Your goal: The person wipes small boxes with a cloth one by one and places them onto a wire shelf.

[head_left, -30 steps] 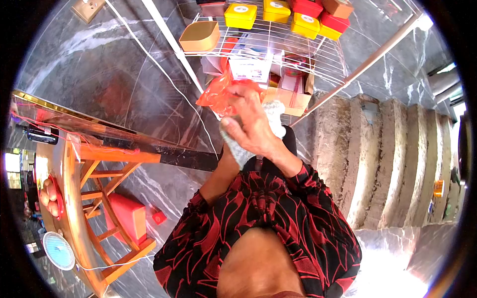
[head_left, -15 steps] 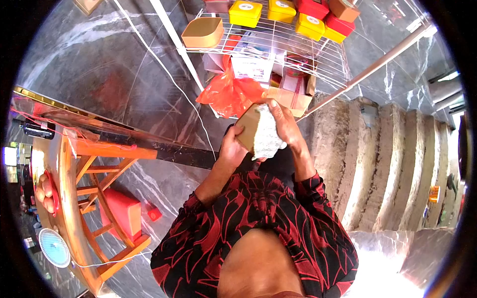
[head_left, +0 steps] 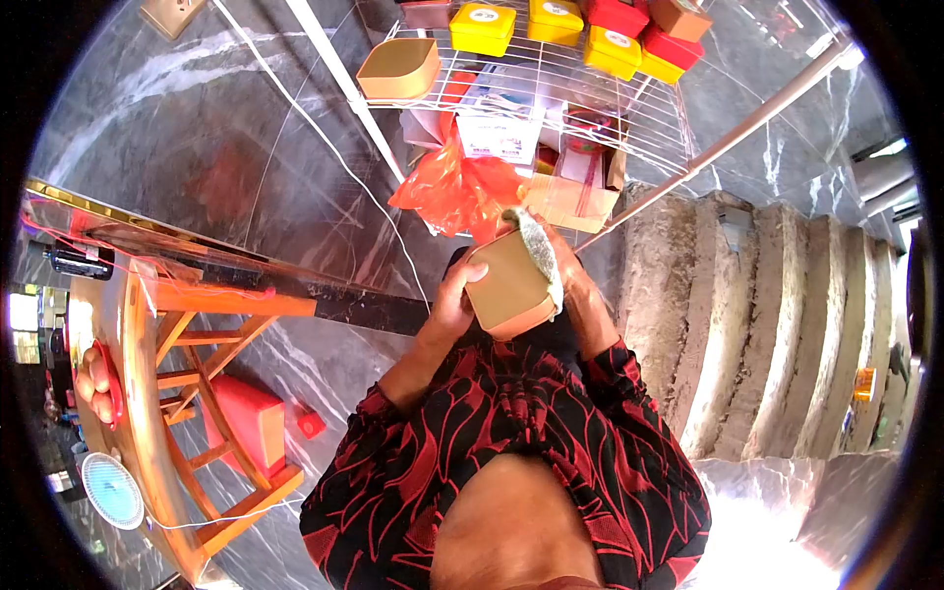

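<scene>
A tan box with an orange-brown side (head_left: 511, 285) is held in front of my body, below the wire shelf. My left hand (head_left: 454, 297) grips its left side, with the thumb on the top face. At the box's right edge, a light grey-green cloth (head_left: 537, 252) is pressed against it by my right hand (head_left: 575, 280), whose fingers are partly hidden behind the cloth and box. Just above the box, an orange-red plastic bag (head_left: 462, 187) hangs at the shelf's lower level.
The wire shelf (head_left: 551, 84) bears yellow and red boxes (head_left: 482, 29) and a tan box (head_left: 398, 69). A cardboard box (head_left: 570, 202) sits below. At left stand a wooden chair (head_left: 221, 305) and a table edge (head_left: 143, 393); concrete steps (head_left: 708, 324) are at right.
The box has turned so its top and lower side show more. The cloth has shifted from across the box to its right edge, along with my right hand.
</scene>
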A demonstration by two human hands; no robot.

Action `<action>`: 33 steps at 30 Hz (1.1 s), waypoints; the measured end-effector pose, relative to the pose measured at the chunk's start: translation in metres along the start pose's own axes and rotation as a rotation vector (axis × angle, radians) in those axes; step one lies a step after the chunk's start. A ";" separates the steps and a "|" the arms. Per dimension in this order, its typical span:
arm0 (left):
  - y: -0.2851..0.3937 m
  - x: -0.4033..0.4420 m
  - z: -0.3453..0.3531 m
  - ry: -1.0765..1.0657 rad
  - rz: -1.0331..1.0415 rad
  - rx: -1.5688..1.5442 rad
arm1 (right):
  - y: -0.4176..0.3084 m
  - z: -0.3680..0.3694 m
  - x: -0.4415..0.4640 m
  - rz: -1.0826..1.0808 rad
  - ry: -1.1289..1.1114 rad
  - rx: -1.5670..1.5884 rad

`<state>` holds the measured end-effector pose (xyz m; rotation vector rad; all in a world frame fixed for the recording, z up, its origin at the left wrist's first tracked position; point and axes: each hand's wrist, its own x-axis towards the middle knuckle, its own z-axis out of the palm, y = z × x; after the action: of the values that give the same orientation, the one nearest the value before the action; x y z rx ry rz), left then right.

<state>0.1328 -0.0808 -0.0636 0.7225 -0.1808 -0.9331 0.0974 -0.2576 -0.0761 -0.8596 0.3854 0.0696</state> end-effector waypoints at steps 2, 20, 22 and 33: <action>0.011 0.005 0.001 -0.034 0.031 0.071 | 0.005 0.007 -0.007 0.049 0.104 0.179; 0.221 0.170 0.008 0.738 0.606 0.969 | 0.098 -0.053 -0.069 -0.040 0.179 0.065; 0.224 0.182 0.001 0.761 0.616 1.049 | 0.097 -0.059 -0.072 -0.175 0.131 -0.519; 0.227 0.197 -0.018 0.794 0.676 1.019 | 0.123 -0.091 -0.068 0.025 0.083 0.495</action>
<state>0.4108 -0.1397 0.0362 1.7706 -0.1677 0.2082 -0.0198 -0.2395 -0.1943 -0.3693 0.4665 -0.0391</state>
